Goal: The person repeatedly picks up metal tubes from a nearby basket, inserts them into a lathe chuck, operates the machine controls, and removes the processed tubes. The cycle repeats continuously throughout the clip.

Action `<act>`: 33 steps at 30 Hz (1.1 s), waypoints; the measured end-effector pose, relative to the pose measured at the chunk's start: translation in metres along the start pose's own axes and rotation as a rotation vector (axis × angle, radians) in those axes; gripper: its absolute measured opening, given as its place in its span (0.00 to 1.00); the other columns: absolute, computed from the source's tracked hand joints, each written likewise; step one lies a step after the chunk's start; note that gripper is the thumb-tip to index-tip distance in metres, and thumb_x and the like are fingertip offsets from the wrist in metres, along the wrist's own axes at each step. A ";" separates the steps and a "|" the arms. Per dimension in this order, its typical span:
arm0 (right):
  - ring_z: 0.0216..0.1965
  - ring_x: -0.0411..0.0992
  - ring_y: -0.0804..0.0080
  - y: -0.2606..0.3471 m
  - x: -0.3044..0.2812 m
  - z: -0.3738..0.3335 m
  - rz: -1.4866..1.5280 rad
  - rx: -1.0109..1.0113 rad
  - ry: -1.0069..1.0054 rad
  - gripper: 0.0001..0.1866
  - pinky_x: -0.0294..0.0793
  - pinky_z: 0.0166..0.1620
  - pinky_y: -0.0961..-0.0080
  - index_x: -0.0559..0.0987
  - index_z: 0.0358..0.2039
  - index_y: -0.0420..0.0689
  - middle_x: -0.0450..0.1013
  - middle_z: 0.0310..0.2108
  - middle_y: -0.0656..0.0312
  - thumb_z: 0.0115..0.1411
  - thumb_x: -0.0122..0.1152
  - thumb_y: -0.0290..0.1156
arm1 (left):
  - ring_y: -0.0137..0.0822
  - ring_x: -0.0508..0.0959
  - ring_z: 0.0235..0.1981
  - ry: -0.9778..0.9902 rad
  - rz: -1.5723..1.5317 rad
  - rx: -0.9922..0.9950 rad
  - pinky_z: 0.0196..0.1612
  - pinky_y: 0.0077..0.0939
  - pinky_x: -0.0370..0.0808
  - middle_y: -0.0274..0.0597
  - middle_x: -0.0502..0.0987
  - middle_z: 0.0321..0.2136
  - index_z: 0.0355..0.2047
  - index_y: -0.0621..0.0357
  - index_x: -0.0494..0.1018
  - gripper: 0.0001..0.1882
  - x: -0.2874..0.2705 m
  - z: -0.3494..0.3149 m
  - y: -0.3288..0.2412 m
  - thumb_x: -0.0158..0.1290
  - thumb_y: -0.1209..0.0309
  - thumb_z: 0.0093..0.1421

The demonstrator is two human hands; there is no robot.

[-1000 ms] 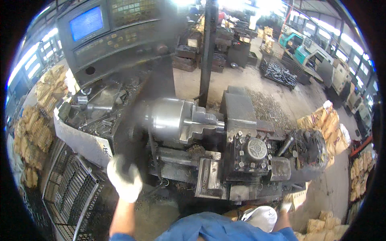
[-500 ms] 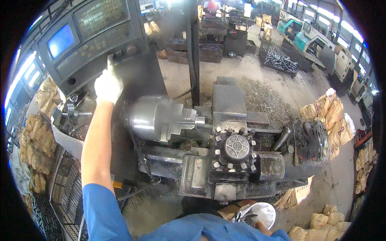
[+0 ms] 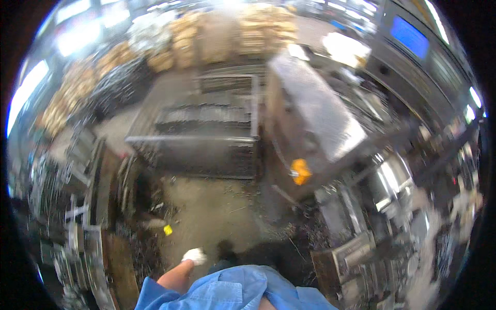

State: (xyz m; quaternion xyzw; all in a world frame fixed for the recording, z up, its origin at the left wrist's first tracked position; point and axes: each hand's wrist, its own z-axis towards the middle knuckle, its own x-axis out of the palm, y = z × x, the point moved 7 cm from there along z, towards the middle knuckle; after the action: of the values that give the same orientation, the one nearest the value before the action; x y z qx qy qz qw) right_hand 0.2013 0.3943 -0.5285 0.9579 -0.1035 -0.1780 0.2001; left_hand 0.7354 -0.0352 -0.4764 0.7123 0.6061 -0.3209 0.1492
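My left hand (image 3: 194, 256) hangs low, too blurred to tell how open or loaded; right hand is out of view. Yellow scrap (image 3: 168, 230) lies ahead-left on the floor (image 3: 206, 206): best step carefully.

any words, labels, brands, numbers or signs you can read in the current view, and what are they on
None can be read; the view is badly blurred.
Blue screen: any text is too small and blurred.
Orange object: no readable mark.
Yellow piece on the floor: same.
Gloved left hand: no lettering visible.
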 end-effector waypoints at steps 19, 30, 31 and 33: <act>0.50 0.82 0.55 0.508 0.436 0.111 -1.918 -1.724 0.554 0.15 0.82 0.52 0.57 0.86 0.46 0.53 0.84 0.48 0.60 0.69 0.53 0.41 | 0.57 0.78 0.62 -0.248 -1.120 -0.921 0.65 0.45 0.74 0.60 0.79 0.58 0.58 0.59 0.80 0.32 0.175 -0.234 0.148 0.53 0.48 0.63; 0.52 0.81 0.52 0.538 0.570 0.127 -2.266 -1.564 0.775 0.20 0.79 0.56 0.55 0.87 0.50 0.52 0.83 0.53 0.55 0.69 0.52 0.46 | 0.54 0.81 0.58 -0.802 -1.432 -1.393 0.63 0.38 0.76 0.61 0.81 0.56 0.64 0.68 0.73 0.34 0.226 -0.360 0.156 0.58 0.53 0.66; 0.54 0.81 0.53 0.527 0.576 0.107 -2.305 -1.504 0.785 0.20 0.79 0.57 0.56 0.86 0.51 0.54 0.83 0.54 0.57 0.69 0.51 0.46 | 0.50 0.83 0.52 -0.978 -1.694 -1.395 0.58 0.38 0.78 0.57 0.83 0.51 0.62 0.68 0.75 0.32 0.273 -0.372 0.170 0.59 0.55 0.66; 0.56 0.80 0.56 0.541 0.593 0.100 -2.090 -1.475 0.653 0.19 0.78 0.58 0.60 0.87 0.51 0.58 0.82 0.55 0.58 0.69 0.51 0.44 | 0.39 0.83 0.38 -1.368 -2.275 -1.360 0.47 0.36 0.81 0.46 0.84 0.39 0.60 0.68 0.76 0.28 0.337 -0.376 0.161 0.60 0.60 0.67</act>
State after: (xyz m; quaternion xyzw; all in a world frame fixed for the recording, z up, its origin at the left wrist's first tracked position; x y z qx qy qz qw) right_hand 0.6373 -0.2868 -0.5646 0.2515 0.8532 -0.0239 0.4564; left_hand 1.0134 0.4143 -0.4379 -0.6189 0.6672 -0.1892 0.3687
